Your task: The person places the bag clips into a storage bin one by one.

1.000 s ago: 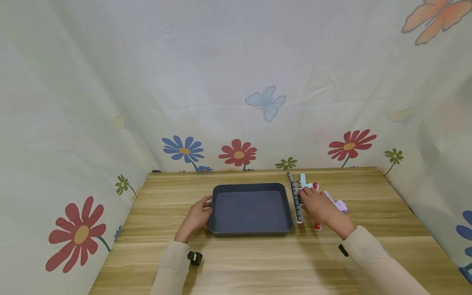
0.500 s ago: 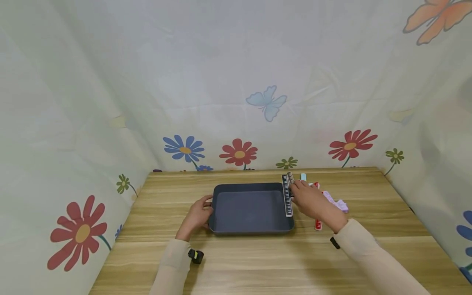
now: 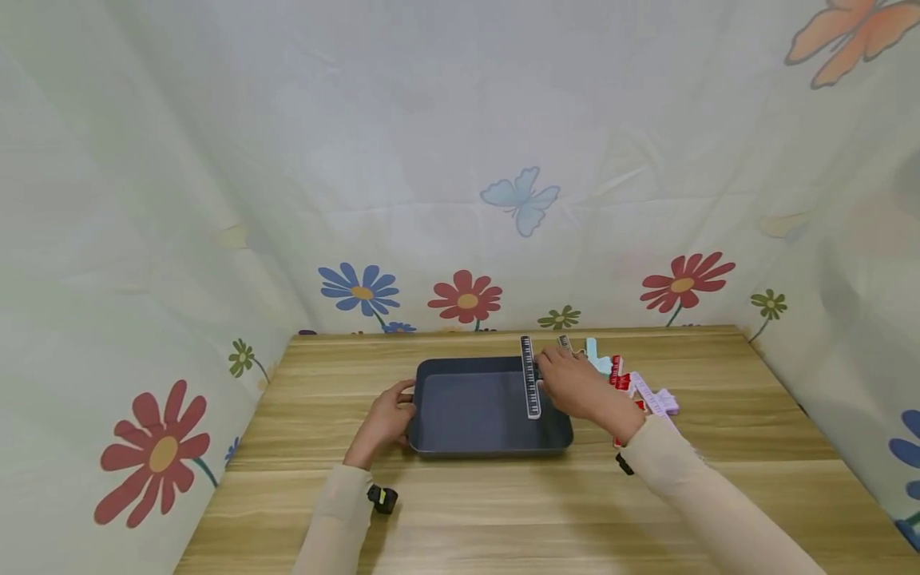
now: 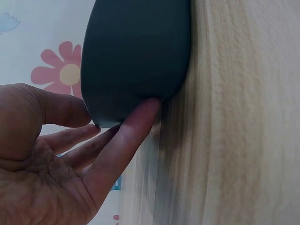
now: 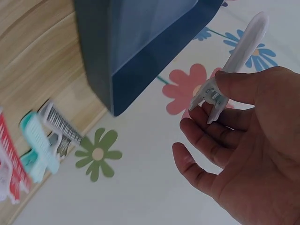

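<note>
A dark grey rectangular tray (image 3: 489, 415) lies on the wooden table. At its left end rests my left hand (image 3: 389, 415), with fingertips touching the outer wall and rim, as the left wrist view also shows. My right hand (image 3: 575, 387) pinches a clip with a black-and-white piano-key pattern (image 3: 530, 379) over the right part of the tray. In the right wrist view the held clip (image 5: 246, 42) shows its pale edge and small spring between thumb and fingers. The other fingers of that hand (image 5: 262, 140) are loosely bent.
Right of the tray lie more clips: a brown one (image 3: 565, 342), a light blue one (image 3: 592, 351), a red one (image 3: 620, 377) and a lilac one (image 3: 661, 399). A flowered curtain (image 3: 402, 200) closes off the back and sides of the table (image 3: 489, 511).
My right hand has lifted the black-and-white clip from the table beside the tray and carried it left over the tray. My left hand has stayed at the tray's left end.
</note>
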`<state>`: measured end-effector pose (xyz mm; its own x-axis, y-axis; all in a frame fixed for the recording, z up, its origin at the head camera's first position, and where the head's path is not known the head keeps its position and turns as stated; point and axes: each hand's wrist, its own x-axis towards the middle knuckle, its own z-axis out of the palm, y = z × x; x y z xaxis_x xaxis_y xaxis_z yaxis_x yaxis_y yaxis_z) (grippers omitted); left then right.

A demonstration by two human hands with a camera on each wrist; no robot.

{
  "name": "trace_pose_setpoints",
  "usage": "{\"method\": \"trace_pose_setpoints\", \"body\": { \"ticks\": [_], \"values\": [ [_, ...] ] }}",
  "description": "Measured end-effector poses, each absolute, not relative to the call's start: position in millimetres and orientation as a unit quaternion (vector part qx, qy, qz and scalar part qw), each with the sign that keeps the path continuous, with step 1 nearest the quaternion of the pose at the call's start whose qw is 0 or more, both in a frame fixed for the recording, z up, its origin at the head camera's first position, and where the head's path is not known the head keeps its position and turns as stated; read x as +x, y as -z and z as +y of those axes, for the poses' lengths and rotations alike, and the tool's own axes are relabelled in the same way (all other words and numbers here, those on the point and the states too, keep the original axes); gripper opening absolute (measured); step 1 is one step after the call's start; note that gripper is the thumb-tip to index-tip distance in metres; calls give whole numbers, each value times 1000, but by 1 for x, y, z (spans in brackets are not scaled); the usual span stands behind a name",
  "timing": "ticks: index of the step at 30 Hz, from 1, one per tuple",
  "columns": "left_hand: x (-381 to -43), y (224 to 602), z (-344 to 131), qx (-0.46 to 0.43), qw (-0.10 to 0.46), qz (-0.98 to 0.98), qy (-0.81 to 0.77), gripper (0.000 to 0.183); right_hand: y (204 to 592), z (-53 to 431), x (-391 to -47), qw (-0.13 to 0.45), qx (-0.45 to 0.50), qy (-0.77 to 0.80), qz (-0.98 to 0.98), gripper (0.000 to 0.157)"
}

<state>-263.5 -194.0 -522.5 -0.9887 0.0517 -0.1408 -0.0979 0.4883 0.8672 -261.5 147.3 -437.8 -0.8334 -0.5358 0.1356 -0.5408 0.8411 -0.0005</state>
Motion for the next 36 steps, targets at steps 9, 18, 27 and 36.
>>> {"method": "trace_pose_setpoints", "body": {
  "ticks": [9,18,27,36],
  "values": [
    [-263,523,-195,-12,71,865,-497,57,439,123,-265,47,289,-10,-956,41],
    [-263,521,-195,-11,71,865,-497,57,442,103,-269,38,293,-23,-955,41],
    [-263,522,-198,-8,68,872,-485,57,457,76,-279,-8,277,-41,-960,43],
    [-263,522,-196,-9,70,871,-487,56,468,57,-278,-30,277,-29,-960,39]
  ]
}}
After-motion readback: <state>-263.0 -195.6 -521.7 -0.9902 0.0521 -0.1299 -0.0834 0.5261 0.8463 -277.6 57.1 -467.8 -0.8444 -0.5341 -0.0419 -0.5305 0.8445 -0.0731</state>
